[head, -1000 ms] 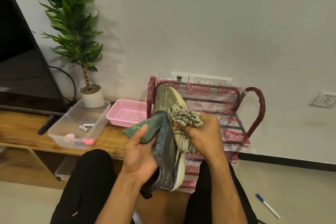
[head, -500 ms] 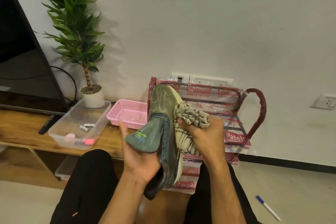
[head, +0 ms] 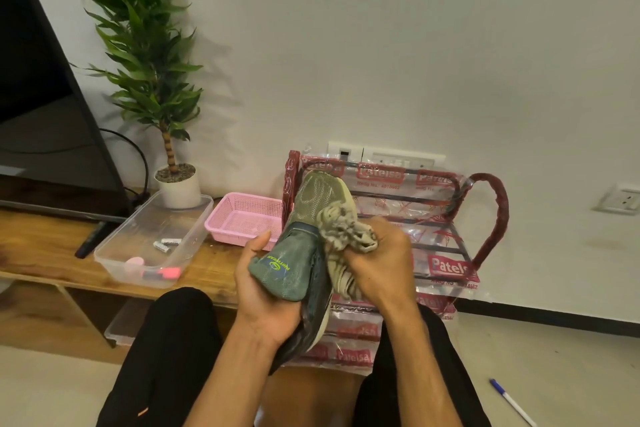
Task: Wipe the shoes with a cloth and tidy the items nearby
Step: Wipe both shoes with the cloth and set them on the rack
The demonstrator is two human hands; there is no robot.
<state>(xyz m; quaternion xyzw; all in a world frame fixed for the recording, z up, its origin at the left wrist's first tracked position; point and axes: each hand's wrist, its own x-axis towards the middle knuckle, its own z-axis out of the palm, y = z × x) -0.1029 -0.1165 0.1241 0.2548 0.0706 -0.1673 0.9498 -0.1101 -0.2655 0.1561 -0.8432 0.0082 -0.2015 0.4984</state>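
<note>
Shoe (head: 318, 204) heel: hidden behind left grip (head: 266, 291) and wrist.
Cloth (head: 346, 229): middle part buried inside right grip (head: 381, 267); fingertips there not visible.
Rack (head: 491, 218): lower shelves covered by shoe, forearms and knees. Small print on its wrapping unreadable.
Television (head: 41, 114): cut by left edge.
Pen (head: 509, 399) on floor: far end runs to bottom edge, tip unclear.
Clear tub (head: 104, 253) on desk (head: 41, 246): pink items (head: 162, 274) inside blurred, kind not determinable.
Clear tray (head: 121, 326) under desk: partly behind left knee.
Wall plate (head: 405, 158): lower part behind rack.
</note>
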